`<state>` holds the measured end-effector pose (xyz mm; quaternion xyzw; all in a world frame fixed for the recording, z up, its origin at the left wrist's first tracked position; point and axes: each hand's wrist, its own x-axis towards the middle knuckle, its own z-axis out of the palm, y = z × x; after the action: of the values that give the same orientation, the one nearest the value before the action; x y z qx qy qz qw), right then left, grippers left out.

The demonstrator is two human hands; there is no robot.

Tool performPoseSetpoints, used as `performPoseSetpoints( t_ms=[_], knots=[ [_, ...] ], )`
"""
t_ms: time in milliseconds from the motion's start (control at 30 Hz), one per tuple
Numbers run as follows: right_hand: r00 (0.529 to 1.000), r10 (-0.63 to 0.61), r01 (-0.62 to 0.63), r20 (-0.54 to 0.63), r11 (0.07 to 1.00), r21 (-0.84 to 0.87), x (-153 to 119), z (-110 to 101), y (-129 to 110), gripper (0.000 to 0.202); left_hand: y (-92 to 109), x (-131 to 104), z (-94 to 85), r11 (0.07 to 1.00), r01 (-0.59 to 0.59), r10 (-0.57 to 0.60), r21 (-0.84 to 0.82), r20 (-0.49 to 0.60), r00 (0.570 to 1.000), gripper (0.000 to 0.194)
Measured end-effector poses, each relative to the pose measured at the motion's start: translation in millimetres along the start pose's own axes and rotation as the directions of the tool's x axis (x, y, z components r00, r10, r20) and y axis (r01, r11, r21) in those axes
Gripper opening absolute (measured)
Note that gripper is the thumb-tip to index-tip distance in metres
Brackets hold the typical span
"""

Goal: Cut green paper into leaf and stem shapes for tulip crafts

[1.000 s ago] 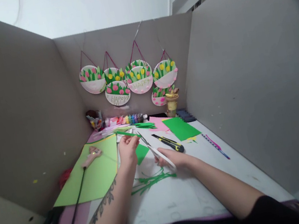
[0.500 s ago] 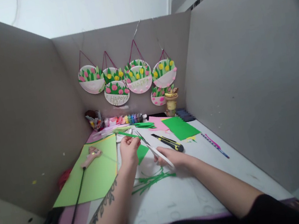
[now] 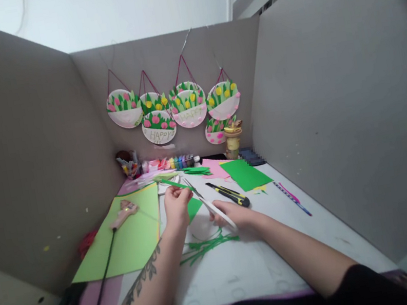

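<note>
My left hand [image 3: 178,204] pinches a narrow green paper strip [image 3: 175,182] over the middle of the table. White-handled scissors [image 3: 216,210] are in my right hand [image 3: 229,213], their blades pointing up and left, close to the strip by my left fingertips. Under and beside my left hand lies a piece of green paper [image 3: 194,208], partly hidden. Thin green offcuts [image 3: 211,245] are heaped on the white table nearer to me. Just beyond my right hand is a black and yellow utility knife [image 3: 229,193].
A glue gun [image 3: 124,213] rests on light green sheets [image 3: 125,243] at the left, its cord running toward me. Farther right are a green sheet [image 3: 246,174] and a striped pencil [image 3: 293,199]. Decorated paper plates [image 3: 190,115] hang on the back panel [image 3: 170,48].
</note>
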<state>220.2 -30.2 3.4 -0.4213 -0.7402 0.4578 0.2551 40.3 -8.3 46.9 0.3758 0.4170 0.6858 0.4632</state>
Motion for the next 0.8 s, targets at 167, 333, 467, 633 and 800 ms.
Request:
performPoseSetpoints(
  t_ms=[167,333,467,633,800],
  knots=[
    [1.000,-0.008,0.008,-0.001,1.000,-0.030,0.9,-0.2,1.6,0.018,-1.6,1.2,-0.5,1.000,-0.003,0.003,0.001,0.015,1.000,0.028],
    [1.000,-0.001,0.001,0.001,1.000,-0.014,0.2,-0.3,0.0,0.017,-2.2,1.7,-1.1,1.000,-0.017,0.017,0.003,0.010,1.000,0.029],
    [1.000,-0.016,0.016,0.008,1.000,-0.027,0.5,-0.6,0.7,0.017,-1.8,1.6,-1.2,0.999,-0.024,0.025,0.026,-0.007,1.000,0.028],
    [1.000,-0.007,0.007,0.006,1.000,-0.024,2.2,-0.5,4.2,0.017,-1.0,2.0,-1.5,0.998,-0.028,0.028,0.050,0.003,1.000,0.027],
    [1.000,-0.007,0.008,0.010,1.000,-0.028,3.1,-1.6,4.5,0.018,0.2,1.6,-1.4,0.997,-0.031,0.031,0.073,0.005,1.000,0.027]
  ],
)
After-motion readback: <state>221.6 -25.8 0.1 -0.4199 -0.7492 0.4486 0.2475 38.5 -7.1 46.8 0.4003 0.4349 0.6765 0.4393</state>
